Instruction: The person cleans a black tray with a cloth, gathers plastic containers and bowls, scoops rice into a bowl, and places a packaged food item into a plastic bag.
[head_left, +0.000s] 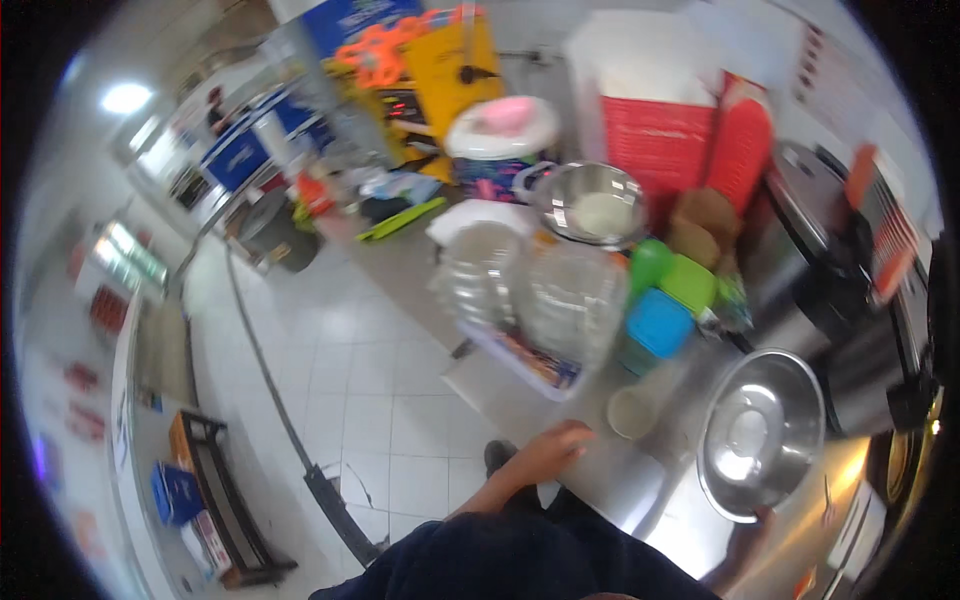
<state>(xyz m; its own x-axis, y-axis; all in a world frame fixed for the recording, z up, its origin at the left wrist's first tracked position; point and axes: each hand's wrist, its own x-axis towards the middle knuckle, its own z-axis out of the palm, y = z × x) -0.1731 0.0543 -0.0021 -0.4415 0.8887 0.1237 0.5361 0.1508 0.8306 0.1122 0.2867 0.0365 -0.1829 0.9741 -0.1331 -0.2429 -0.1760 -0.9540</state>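
My right hand (750, 536) is at the near rim of a wide stainless steel mixing bowl (799, 442), with its fingertips on the edge; the thumb is hard to make out. The bowl is tilted, and its bare inside faces me. My left hand (553, 452) hovers by the counter edge, loosely curled, with nothing visible in it. Just beyond it stands a small pale cup (631, 414). A blue-lidded container (660, 322) and a green-lidded one (688, 283) sit farther back.
Stacked clear plastic containers (570, 300) stand in a pale tray (517, 364) on the steel counter (495, 390). Behind are a steel pot (596, 202) and a red basket (660, 139). Large dark appliances (787, 300) line the right. A bin (281, 229) stands left; a person (217, 112) is far off.
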